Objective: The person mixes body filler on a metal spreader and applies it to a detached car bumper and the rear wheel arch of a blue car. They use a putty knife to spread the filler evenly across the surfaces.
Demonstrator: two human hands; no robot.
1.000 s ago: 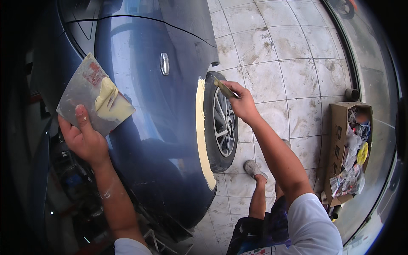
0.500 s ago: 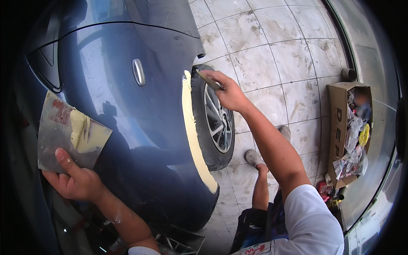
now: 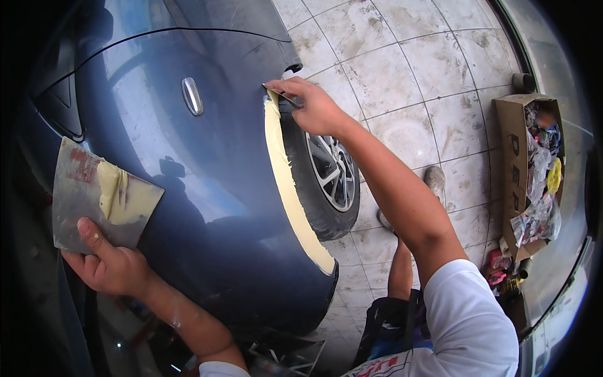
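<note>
My left hand grips a grey mixing board by its lower edge, thumb on top. Pale yellow body filler lies in a smeared heap on that board. With my right hand I hold a thin putty spreader, partly hidden by my fingers, its edge at the top end of the wheel arch. A band of the same filler runs along the arch edge of the dark blue car fender. The tyre sits just right of that band.
A small oval side lamp is set in the fender. On the grimy tiled floor, a cardboard box full of plastic waste stands at the right by the wall, several small containers beside it. My shoe rests near the wheel.
My right hand has moved left and slightly up, bringing the spreader from over the tyre onto the arch's top end. The left hand and board have barely shifted.
</note>
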